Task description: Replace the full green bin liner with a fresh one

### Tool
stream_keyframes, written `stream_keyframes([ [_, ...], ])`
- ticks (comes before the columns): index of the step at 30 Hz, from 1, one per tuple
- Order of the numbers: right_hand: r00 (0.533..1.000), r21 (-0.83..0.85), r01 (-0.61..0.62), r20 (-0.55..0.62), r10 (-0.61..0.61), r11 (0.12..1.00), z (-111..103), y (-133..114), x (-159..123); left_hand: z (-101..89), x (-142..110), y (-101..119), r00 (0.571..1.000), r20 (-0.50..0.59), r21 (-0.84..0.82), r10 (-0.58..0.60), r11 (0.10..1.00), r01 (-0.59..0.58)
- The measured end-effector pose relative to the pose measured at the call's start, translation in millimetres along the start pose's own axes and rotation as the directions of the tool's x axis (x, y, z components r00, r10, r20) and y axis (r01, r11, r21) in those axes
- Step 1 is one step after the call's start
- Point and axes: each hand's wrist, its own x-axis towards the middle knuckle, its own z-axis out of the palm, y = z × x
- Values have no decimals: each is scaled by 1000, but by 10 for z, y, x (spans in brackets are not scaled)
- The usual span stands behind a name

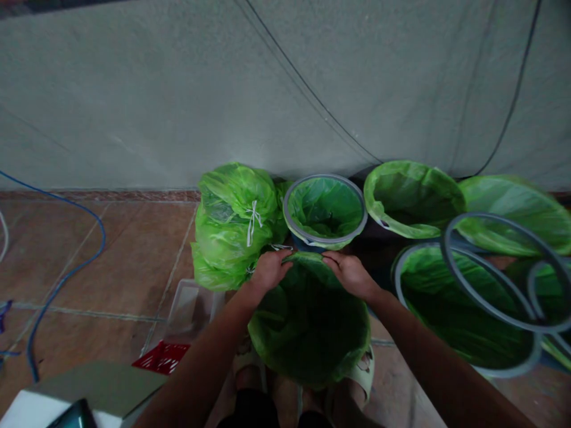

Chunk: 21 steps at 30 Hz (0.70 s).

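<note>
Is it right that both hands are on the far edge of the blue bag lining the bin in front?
Not quite: the head view shows the bag is green, not blue. The left hand and right hand do rest on its far edge.

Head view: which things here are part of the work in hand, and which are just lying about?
In hand: left hand, right hand, both on the near bin's green liner.
Lying about: tied green bags, grey-ringed bin, loose grey rings, red basket, blue cable.

A pale wall (178,89) stands far, crossed by dark cables (312,101); a brown tiled floor (111,261) lies near, dimly lit.
</note>
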Motion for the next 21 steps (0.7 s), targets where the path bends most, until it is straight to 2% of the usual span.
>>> stream_keyframes([
  [2, 998, -57, 37, 55, -34, 998, -3, 16, -1, -9, -26, -1, 1000, 13, 63, 1, 998, -2],
  [5, 991, -167, 22, 132, 0, 986, 26, 41, -21, -58, -91, 3, 999, 43, 156, -15, 988, 8],
  [8, 989, -243, -36, 133, 70, 969, 71, 50, -51, -144, -166, 6, 997, 54, 194, -51, 980, 39],
  [10, 989, -251, -45, 126, 79, 967, 78, 38, -71, -209, -181, 25, 997, 33, 157, -74, 985, 68],
  [14, 996, -259, -69, 39, 81, 964, -17, -55, -86, -293, -42, 131, 995, -63, 60, -79, 995, 83],
  [17, 996, -286, -84, -36, 77, 955, -108, -179, -32, -268, 142, 217, 999, -24, 104, -48, 993, 50],
  [19, 998, -305, -57, -3, 59, 950, -119, -260, 34, -208, 228, 247, 999, 43, 168, -6, 986, -1],
  [21, 995, -327, -33, 79, 62, 944, -85, -312, 105, -131, 263, 250, 996, 85, 235, 23, 971, -42],
])
